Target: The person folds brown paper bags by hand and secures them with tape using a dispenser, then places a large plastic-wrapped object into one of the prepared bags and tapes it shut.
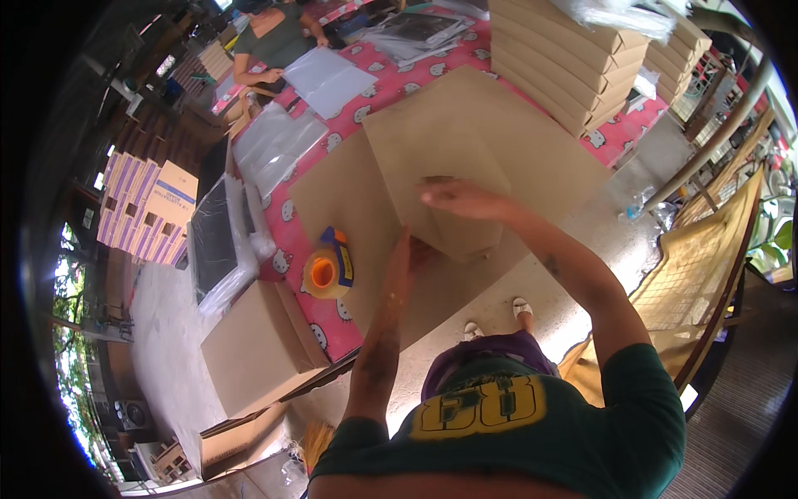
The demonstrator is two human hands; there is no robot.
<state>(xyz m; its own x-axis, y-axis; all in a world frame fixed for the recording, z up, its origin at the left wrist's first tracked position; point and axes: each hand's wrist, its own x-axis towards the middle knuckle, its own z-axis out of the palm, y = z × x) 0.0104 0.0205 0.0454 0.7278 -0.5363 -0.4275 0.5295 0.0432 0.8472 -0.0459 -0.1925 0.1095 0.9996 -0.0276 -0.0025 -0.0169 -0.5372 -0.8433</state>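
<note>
A brown cardboard box (449,141) lies at an angle on a larger flat cardboard sheet (553,166) on the table. My right hand (457,200) reaches across its near part, fingers stretched out to the left, close to a small dark gap in the cardboard. At the box's near left edge is my left hand (402,254), seen edge-on with straight fingers pointing up along the cardboard. Whether its palm presses the box I cannot tell. Left of the box rests a tape dispenser (337,254) with a blue frame and a roll of tape on an orange core.
A pink patterned cloth (287,212) covers the table. Stacked brown boxes (569,66) stand at the far right. Clear plastic sheets (278,145) lie far left, near a co-worker (274,41) handling a pale sheet (328,79). A carton (258,349) sits beside the near left edge.
</note>
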